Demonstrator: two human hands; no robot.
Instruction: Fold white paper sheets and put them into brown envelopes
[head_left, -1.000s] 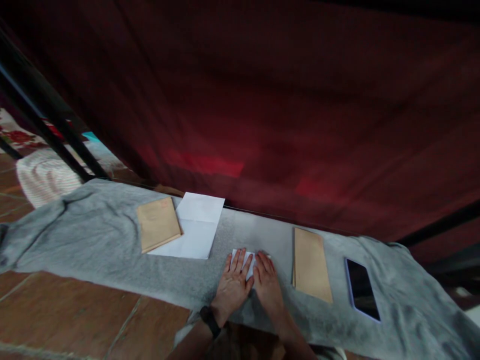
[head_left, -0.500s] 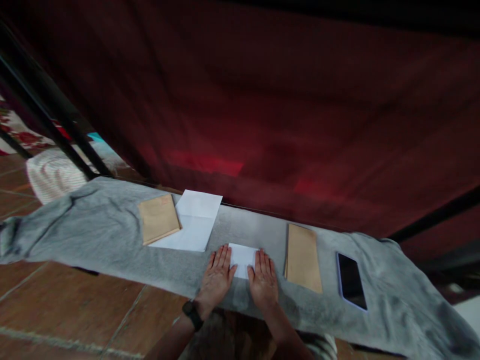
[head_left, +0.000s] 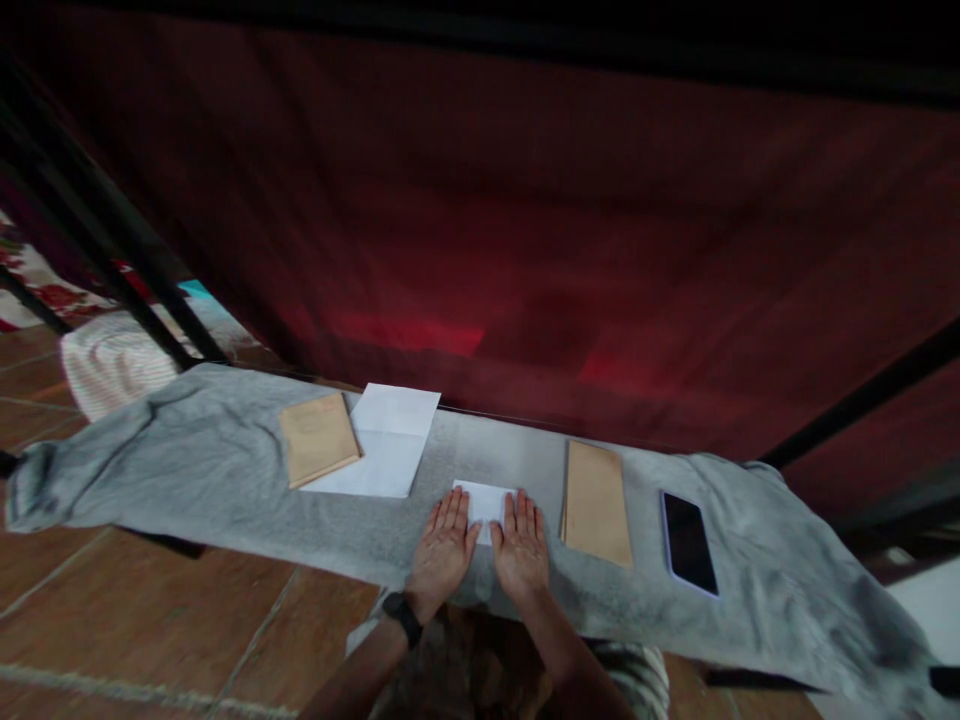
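A small folded white paper [head_left: 487, 498] lies on the grey cloth in front of me. My left hand [head_left: 445, 545] rests flat on its left side, fingers stretched forward, a dark watch on the wrist. Flat on the right side is my right hand [head_left: 520, 545], its fingers also straight. Both thumbs point inward over the paper with a narrow gap between them. The palms hide the paper's side edges and part of its near edge.
The grey cloth [head_left: 225, 465] covers a long narrow bench. To the left, a brown envelope [head_left: 321, 438] overlaps a creased white sheet [head_left: 397, 440]. Brown envelopes [head_left: 598, 505] and a phone [head_left: 688, 543] lie to the right. A dark red curtain [head_left: 525, 220] hangs behind.
Both hands have slid slightly inward over the small paper, covering more of it, and the thumbs are closer together. The camera view has shifted a little.
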